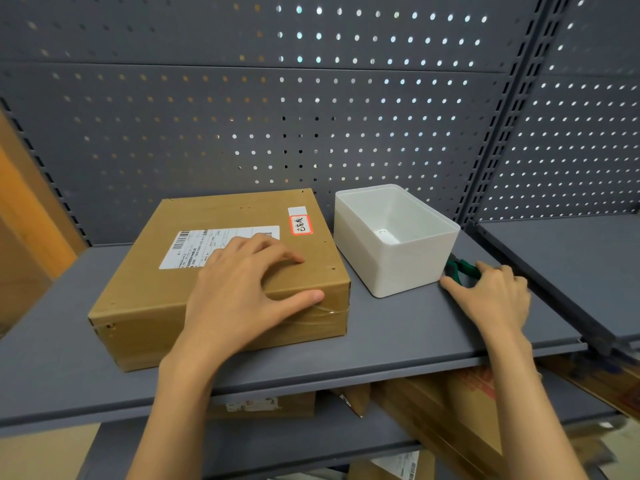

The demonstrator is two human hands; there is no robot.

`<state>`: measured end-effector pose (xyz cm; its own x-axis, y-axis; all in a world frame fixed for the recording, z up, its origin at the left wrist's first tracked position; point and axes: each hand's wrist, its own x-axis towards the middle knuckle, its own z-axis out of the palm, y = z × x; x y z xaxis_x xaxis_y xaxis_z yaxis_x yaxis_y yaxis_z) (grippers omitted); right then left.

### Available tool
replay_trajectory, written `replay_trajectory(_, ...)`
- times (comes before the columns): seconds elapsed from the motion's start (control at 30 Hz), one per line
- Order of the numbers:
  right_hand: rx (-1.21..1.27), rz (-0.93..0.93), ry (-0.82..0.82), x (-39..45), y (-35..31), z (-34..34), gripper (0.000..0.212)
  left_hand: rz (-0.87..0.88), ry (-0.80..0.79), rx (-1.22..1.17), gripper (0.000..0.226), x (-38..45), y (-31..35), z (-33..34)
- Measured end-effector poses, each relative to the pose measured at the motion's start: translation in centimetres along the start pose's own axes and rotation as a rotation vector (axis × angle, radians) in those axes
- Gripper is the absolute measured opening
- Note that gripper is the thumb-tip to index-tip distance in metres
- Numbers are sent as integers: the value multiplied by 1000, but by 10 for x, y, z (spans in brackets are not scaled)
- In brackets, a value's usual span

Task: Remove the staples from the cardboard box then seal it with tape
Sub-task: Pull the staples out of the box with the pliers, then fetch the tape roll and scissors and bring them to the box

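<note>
From the head view, the cardboard box (221,271) is lying flat on the grey shelf (398,341), looking stiff and fairly light. The left hand (242,289) is resting spread across its top, thumb pressing the taped front edge, a sensible place to steady it. The right hand (491,296) is curling around a green-handled tool (460,268) tucked just behind the white bin (398,237), which is crowding that reach.
</note>
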<state>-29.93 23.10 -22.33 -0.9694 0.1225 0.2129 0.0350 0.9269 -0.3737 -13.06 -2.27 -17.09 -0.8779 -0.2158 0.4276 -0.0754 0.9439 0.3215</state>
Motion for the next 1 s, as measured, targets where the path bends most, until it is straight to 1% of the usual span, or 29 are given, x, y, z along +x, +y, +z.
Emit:
replay_trajectory(0.13,-59,-39,-50,-1,1,-1,69,4,1,0,58,0,-1,0)
replay_trajectory(0.3,-9,-42,-204,4,1,-10,77,8,-1,13,59,0,-1,0)
replay_trajectory(0.37,10,-47,-220,5,2,-12,77,16,-14,15,61,0,-1,-1)
replay_trajectory(0.43,33,-67,-185,5,2,-13,73,26,-24,-4,62,1,0,-2)
replay_trajectory(0.53,118,-116,-59,2,-1,-19,56,37,0,-66,56,6,11,-6)
replay_trajectory(0.6,131,-153,42,0,-5,-25,45,96,38,-63,48,15,26,-7)
replay_trajectory(0.67,105,-190,128,-2,-9,-30,37,198,73,-7,39,30,46,-6)
replay_trajectory(0.77,54,-220,196,-2,-10,-41,34,327,63,70,30,56,78,4)
replay_trajectory(0.83,13,-204,233,-3,-4,-51,34,414,41,96,28,72,100,13)
replay_trajectory(1.0,-55,-138,318,-2,33,-81,33,590,52,42,28,101,166,36)
